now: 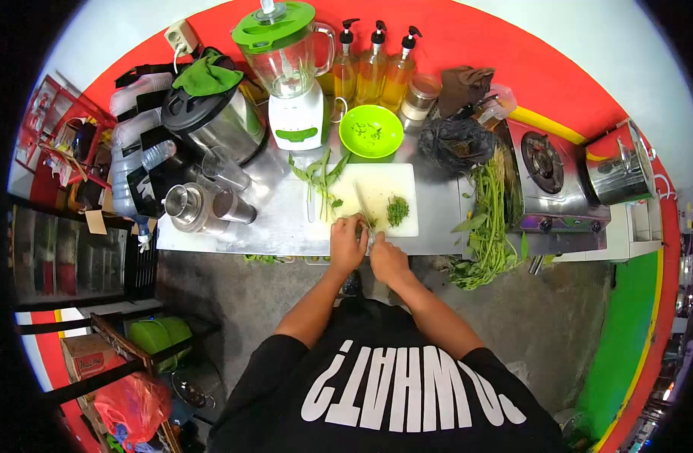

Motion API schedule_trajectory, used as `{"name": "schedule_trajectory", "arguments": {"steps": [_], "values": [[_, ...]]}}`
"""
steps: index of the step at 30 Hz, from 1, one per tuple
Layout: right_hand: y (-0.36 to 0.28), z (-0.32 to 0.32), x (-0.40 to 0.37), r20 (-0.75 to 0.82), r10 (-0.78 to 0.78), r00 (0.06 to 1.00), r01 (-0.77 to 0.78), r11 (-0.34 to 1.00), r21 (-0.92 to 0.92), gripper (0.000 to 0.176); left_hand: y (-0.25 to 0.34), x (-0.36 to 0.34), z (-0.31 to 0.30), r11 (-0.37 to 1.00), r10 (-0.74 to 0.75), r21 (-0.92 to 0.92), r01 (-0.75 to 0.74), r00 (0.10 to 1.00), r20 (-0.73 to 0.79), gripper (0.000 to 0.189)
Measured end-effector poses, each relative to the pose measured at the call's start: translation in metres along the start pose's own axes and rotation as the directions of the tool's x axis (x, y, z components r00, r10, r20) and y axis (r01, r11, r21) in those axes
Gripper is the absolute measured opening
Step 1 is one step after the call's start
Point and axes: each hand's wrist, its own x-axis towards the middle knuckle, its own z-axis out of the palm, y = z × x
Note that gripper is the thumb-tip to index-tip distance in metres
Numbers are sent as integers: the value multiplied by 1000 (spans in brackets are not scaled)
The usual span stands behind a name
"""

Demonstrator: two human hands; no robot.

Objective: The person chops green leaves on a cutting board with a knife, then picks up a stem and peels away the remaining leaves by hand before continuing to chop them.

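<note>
On the white cutting board (pixel 396 177), my right hand (pixel 389 260) is closed around the handle of a knife (pixel 361 199), whose blade points away from me. My left hand (pixel 348 243) has its fingers curled beside the blade, pinching leafy greens that are mostly hidden under them. Uncut leafy stems (pixel 318 178) lie at the board's left side, touching its far edge. A small heap of finely chopped greens (pixel 397 211) sits to the right of the knife. Beyond the board stands a bright green bowl (pixel 371 151) with some chopped bits inside.
Behind are a blender (pixel 297 117), pump bottles (pixel 371 72) and a jar (pixel 420 98). Left stand a metal shaker (pixel 186 205) and clear cups (pixel 229 170). On the right, long green stalks (pixel 485 226) overhang the counter edge beside a gas stove (pixel 554 204) and black plastic bag (pixel 456 140).
</note>
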Motion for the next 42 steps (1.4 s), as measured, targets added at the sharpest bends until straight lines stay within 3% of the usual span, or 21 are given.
{"name": "schedule_trajectory", "arguments": {"steps": [1,4,10,14,16,19,22,24,26,28,30,31,34,35,36,38,40,42], "values": [[3,-5,4,60,10,998,-11,1000,28,45,2,0,-1,1000,-6,7,6,1000,-6,24],[9,-9,1,41,-50,998,50,999,-3,43,1,-1,-1,999,7,36,-6,1000,-17,24],[-3,-3,-3,9,9,1000,-9,1000,20,38,-3,5,-1,996,-86,-5,87,995,46,25],[-2,-5,4,-6,-8,1000,8,1000,22,38,-4,11,-5,999,-34,20,33,998,44,25],[-4,-20,0,70,-21,997,19,1000,21,40,-6,15,-4,990,-118,-68,123,990,77,25],[-7,-21,-7,88,24,996,-25,1000,13,42,-5,18,-8,987,-139,-56,148,981,139,24],[-9,-8,-7,2,50,999,-50,998,48,40,2,20,-11,996,-75,51,74,997,17,26],[-11,-8,3,4,91,996,-91,992,90,40,1,21,-12,988,-93,124,90,995,23,19],[-12,-14,9,60,45,997,-48,998,44,44,-4,21,-9,980,-164,137,146,978,129,12],[-10,-20,5,60,11,998,-12,1000,28,45,-2,21,-4,985,-150,107,136,979,137,7],[-5,-19,1,75,-19,997,17,1000,21,38,5,16,-1,977,-177,133,167,982,70,8],[-2,-12,-1,39,-15,999,12,998,57,40,3,16,-2,970,-174,192,151,979,105,10],[-10,-10,-7,1,-4,1000,4,997,82,42,9,13,-2,973,-206,114,202,978,24,16],[-15,-16,-4,113,69,991,-77,995,62,49,11,11,-5,971,-228,85,222,972,60,20],[-12,-14,0,108,64,992,-71,996,58,49,11,11,-4,972,-225,84,220,973,52,20],[-3,0,10,-43,-21,999,24,998,64,43,8,9,-1,969,-239,76,234,969,62,20],[-2,-7,9,-17,-44,999,44,999,21,43,6,5,-1,973,-225,70,221,973,47,23],[-2,-19,4,63,-31,998,24,993,118,44,3,5,0,981,-189,52,187,981,33,26]]}}
